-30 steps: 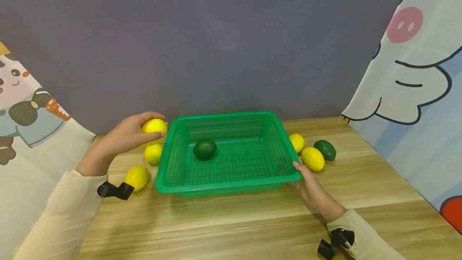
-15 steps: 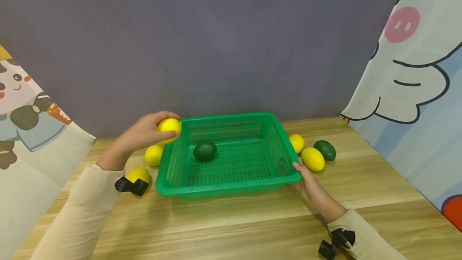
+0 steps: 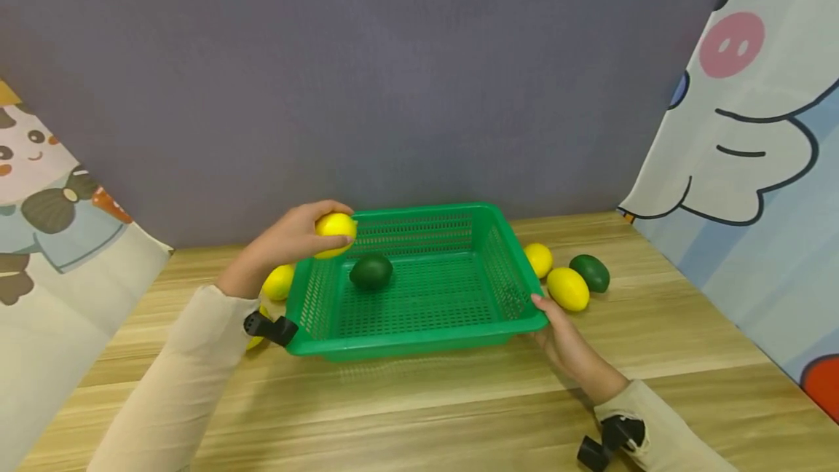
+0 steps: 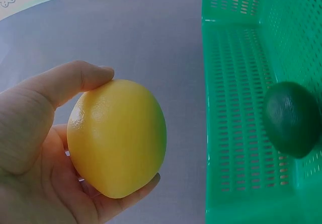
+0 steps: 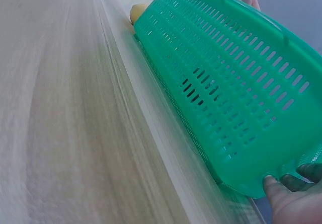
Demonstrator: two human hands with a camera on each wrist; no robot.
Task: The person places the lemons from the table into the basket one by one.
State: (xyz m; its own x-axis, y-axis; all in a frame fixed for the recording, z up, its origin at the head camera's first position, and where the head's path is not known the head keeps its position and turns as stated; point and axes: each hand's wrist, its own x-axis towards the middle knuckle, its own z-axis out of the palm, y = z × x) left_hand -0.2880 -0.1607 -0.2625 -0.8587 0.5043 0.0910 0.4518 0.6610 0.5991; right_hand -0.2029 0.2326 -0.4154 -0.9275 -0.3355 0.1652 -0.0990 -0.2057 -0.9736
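Note:
In the head view my left hand [image 3: 295,237] grips a yellow lemon [image 3: 336,234] above the left side of the green plastic basket [image 3: 406,346]. The left wrist view shows the thumb on one side of the lemon [image 4: 118,138] and the fingers curled round the other. Inside the basket, toward its left, lies one dark green lime-like fruit [image 3: 371,272]. My right hand [image 3: 564,341] holds the basket's near right corner, thumb up on the rim and fingers beneath, as the right wrist view also shows at the basket's corner [image 5: 246,178].
Right of the basket, two lemons [image 3: 568,289] and a dark green fruit [image 3: 590,273] lie on the wooden table [image 3: 419,421]. To its left is a lemon [image 3: 278,282], with another partly hidden behind my left wrist. A grey partition [image 3: 419,79] stands behind.
My left hand has carried the lemon rightward, from beside the basket to over its left side. The right hand and the basket have stayed about where they were.

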